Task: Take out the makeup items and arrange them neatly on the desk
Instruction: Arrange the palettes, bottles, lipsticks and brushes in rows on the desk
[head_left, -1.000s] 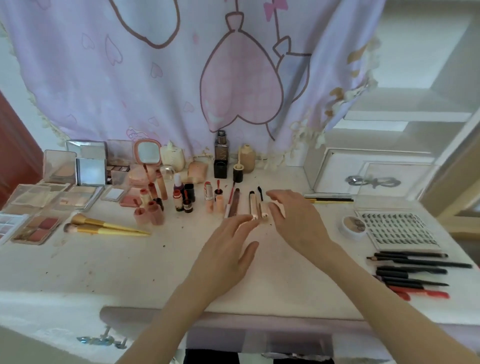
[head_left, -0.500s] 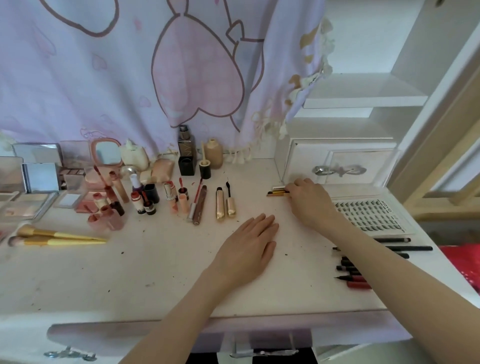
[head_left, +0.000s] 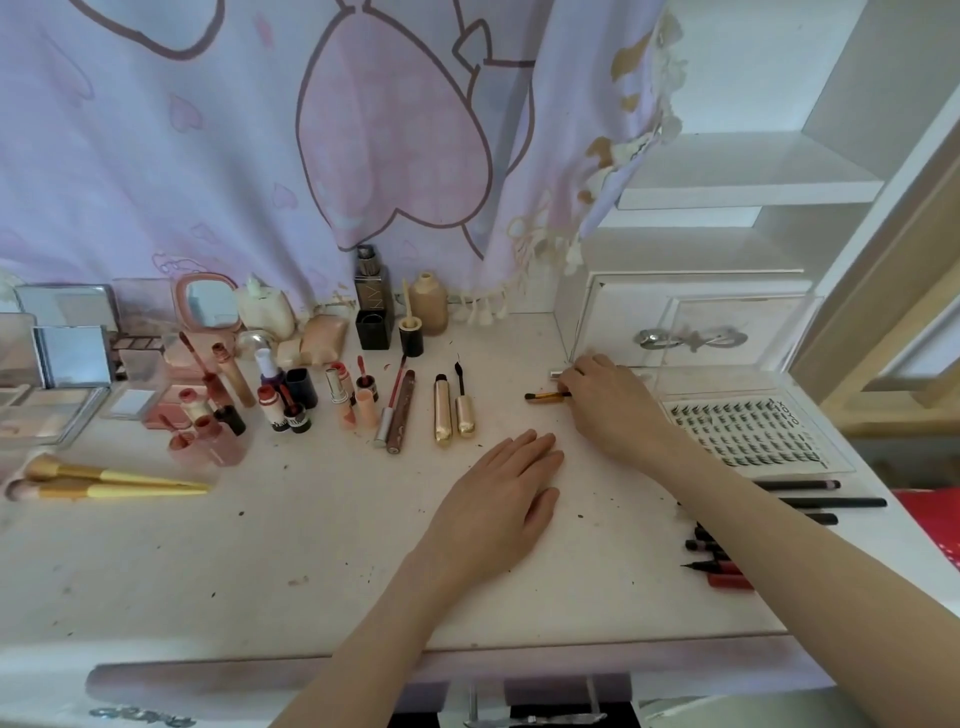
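Observation:
My right hand (head_left: 608, 400) is curled over the near end of a thin gold pencil with a black tip (head_left: 544, 397), close to the white drawer box, fingers closed on it. A silver stick (head_left: 557, 373) pokes out just above the fingers. My left hand (head_left: 506, 493) lies flat on the white desk (head_left: 260, 545), palm down, holding nothing. Left of my hands stands a row of makeup: two gold mascara pieces (head_left: 452, 413), a brown lip gloss tube (head_left: 400, 413) and several lipsticks (head_left: 343, 395).
A lash tray (head_left: 748, 434) lies at the right, with black and red pencils (head_left: 810, 501) nearer the front edge. Two gold brushes (head_left: 109, 480) and palettes (head_left: 52, 400) sit at the left. Bottles (head_left: 428, 304) and a pink mirror (head_left: 208, 304) line the curtain. A white drawer box (head_left: 691, 317) stands back right.
My right hand has gone from the mascara pieces rightward to the gold pencil by the drawer box. My left hand has settled flat on the desk. The view has swung right.

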